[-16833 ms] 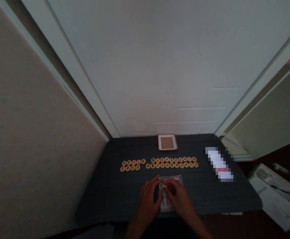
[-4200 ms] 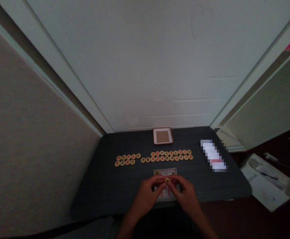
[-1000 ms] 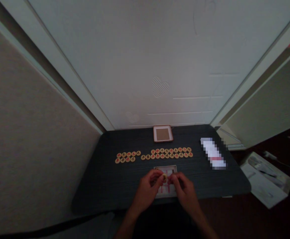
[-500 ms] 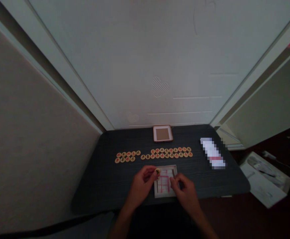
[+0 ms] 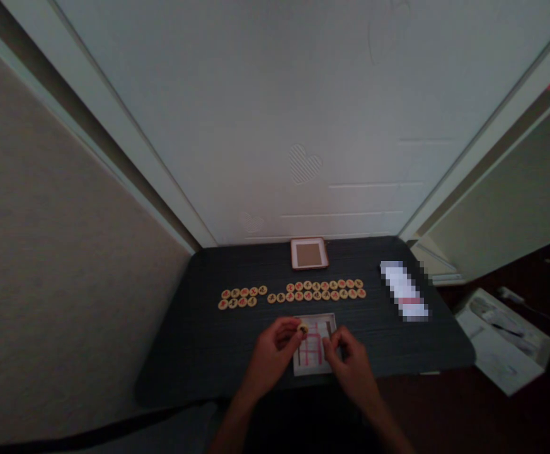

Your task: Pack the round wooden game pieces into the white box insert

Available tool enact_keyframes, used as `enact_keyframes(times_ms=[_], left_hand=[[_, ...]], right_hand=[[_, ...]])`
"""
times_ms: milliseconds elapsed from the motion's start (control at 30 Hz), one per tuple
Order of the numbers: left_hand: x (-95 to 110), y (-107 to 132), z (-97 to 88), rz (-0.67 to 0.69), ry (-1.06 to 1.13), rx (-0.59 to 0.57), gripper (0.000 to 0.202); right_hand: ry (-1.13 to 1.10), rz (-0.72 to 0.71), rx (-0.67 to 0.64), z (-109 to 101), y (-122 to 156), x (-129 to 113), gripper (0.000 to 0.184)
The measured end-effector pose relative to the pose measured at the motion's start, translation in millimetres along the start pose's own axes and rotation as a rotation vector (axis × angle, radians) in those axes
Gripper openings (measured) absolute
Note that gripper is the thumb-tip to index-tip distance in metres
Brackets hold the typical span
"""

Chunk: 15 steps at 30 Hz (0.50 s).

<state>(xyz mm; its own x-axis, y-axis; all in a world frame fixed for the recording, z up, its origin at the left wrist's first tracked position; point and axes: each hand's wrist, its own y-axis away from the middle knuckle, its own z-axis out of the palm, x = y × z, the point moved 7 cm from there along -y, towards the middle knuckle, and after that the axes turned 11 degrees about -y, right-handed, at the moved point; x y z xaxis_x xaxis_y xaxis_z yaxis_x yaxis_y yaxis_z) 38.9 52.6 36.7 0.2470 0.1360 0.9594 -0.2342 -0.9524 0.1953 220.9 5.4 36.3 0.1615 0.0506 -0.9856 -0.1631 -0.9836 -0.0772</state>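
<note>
Between the thumb and fingers of my left hand (image 5: 277, 353) is a round wooden Chinese chess piece (image 5: 303, 330) with a dark character, held above the upper left part of a shallow white box (image 5: 317, 370). Inside the box lies a white sheet with pink grid lines (image 5: 313, 353). My right hand (image 5: 348, 356) is closed at the box's right side, thumb and fingertips together over the edge. Whatever those fingers grip is hidden. Beyond the box, more Chinese chess pieces with red or dark characters form two rows, a left group (image 5: 242, 292) and a longer right group (image 5: 326, 295).
A shallow tray or lid (image 5: 309, 255) with a brown centre lies at the back of the dark table (image 5: 194, 347), near the white panel (image 5: 256, 126). At the right lies a blurred-out white object (image 5: 403, 290). An open white box (image 5: 508, 337) stands beyond the table's right side.
My left hand has moved slightly right with the chess piece, which now shows its face more fully. My right hand stays at the box's right side, and the rows look the same.
</note>
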Motion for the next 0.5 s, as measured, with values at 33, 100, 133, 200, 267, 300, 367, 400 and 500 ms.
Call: enact_keyframes(times_ms=[33, 100, 133, 200, 267, 300, 367, 400, 500], left_hand=[[-0.1, 0.1, -0.2, 0.000, 0.003, -0.004, 0.027], [0.1, 0.4, -1.1, 0.002, 0.002, -0.013, 0.027], [0.3, 0.5, -1.6, 0.004, 0.000, -0.018, 0.027], [1.4, 0.8, -3.1, 0.007, -0.003, -0.019, 0.027], [2.5, 1.1, -5.0, 0.005, -0.001, -0.012, 0.027], [2.9, 1.2, -5.9, 0.001, 0.001, -0.008, 0.027], [3.2, 1.2, -7.2, -0.011, 0.007, -0.003, 0.029], [3.3, 1.1, -7.8, -0.016, 0.009, 0.000, 0.030], [2.6, 0.5, -8.7, -0.027, 0.003, 0.006, 0.031]], right_hand=[[-0.001, 0.000, -0.002, 0.0, 0.0, 0.2, 0.025], [-0.007, 0.003, -0.007, 0.5, -0.1, 1.0, 0.025], [-0.011, 0.005, -0.011, 0.9, -0.2, 1.5, 0.024], [-0.016, 0.012, -0.022, 2.0, -0.3, 2.6, 0.024], [-0.012, 0.021, -0.032, 2.8, -0.4, 3.6, 0.025], [-0.010, 0.024, -0.036, 2.9, -0.5, 3.8, 0.025], [-0.011, 0.026, -0.035, 2.4, -0.6, 3.2, 0.026], [-0.013, 0.026, -0.032, 1.9, -0.7, 2.4, 0.027], [-0.016, 0.017, -0.018, 0.3, -1.1, -0.7, 0.029]])
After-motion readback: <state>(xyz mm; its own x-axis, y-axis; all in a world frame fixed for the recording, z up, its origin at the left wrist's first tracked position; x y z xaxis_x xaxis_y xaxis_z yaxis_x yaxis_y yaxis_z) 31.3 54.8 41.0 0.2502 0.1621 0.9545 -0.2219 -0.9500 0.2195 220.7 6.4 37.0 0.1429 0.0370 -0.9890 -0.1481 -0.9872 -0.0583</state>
